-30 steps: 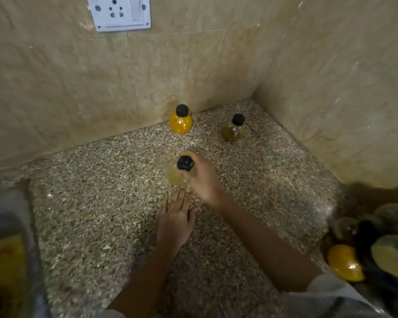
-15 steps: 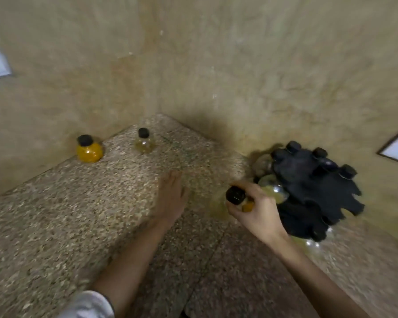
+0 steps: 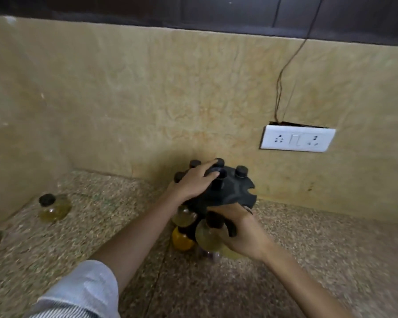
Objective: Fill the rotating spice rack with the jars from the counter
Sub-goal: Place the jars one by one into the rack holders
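L hand (image 3: 193,180) lies flat on top of spice rack (image 3: 230,191), fingers spread, not gripping. R hand (image 3: 241,228) clamped on jar (image 3: 208,236) just below rack's front edge. Another jar (image 3: 52,206) stands on counter (image 3: 308,249), well left of L hand.

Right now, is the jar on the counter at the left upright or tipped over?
Upright. The jar stands on the counter, black cap on top, apart from both hands.

Left hand (image 3: 194,181) atop rack (image 3: 230,193); right hand (image 3: 244,230) grips jar (image 3: 208,237).
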